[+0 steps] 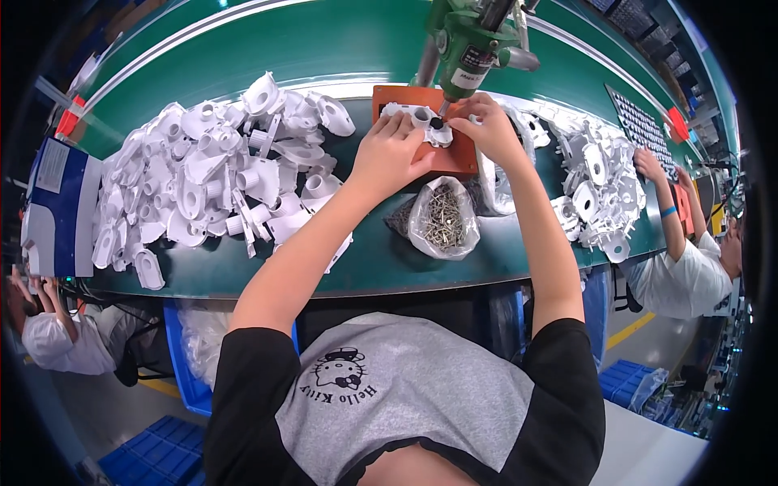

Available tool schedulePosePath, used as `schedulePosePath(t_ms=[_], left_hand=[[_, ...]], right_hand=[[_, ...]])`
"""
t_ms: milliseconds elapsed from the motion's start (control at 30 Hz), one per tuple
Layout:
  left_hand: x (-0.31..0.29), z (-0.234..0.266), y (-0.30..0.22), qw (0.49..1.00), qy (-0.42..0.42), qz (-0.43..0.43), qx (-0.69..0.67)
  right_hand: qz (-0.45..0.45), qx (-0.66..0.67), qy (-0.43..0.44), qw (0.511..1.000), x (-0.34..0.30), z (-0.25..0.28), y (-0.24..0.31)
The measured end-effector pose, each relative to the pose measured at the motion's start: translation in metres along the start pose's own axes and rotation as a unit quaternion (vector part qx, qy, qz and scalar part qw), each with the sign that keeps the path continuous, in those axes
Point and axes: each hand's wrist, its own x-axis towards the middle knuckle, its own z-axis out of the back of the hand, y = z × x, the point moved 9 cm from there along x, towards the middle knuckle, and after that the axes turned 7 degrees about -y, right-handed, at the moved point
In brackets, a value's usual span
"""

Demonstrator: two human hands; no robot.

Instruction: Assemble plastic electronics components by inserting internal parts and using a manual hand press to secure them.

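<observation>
Under the tip of a green bench machine [474,49], a white plastic part [421,116] rests on an orange base [463,159]. A small black round piece [438,124] sits at its right end. My left hand [391,151] grips the part from the left, with fingers over its top and the thumb stretched to the near side. At the right end, my right hand [489,128] has its thumb and forefinger bent close together by the machine's tip. Whatever those fingertips hold is too small to make out.
White plastic parts [194,162] are heaped at left; another pile of white parts [596,178] lies right. Near the base stands a clear bag of screws [444,219]. A blue box [63,206] is at the far left. Co-workers sit on both sides, one reaching toward a black tray [636,121].
</observation>
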Motion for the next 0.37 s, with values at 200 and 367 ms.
schedulePosePath(t_ms=[200, 367], left_hand=[[0.0, 0.002, -0.001, 1.0, -0.01, -0.005, -0.004], [-0.001, -0.002, 0.003, 1.0, 0.01, 0.01, 0.002]], right_hand=[[-0.035, 0.072, 0.033, 0.996, 0.011, -0.016, -0.017], [-0.022, 0.082, 0.066, 0.994, 0.018, -0.022, -0.017]])
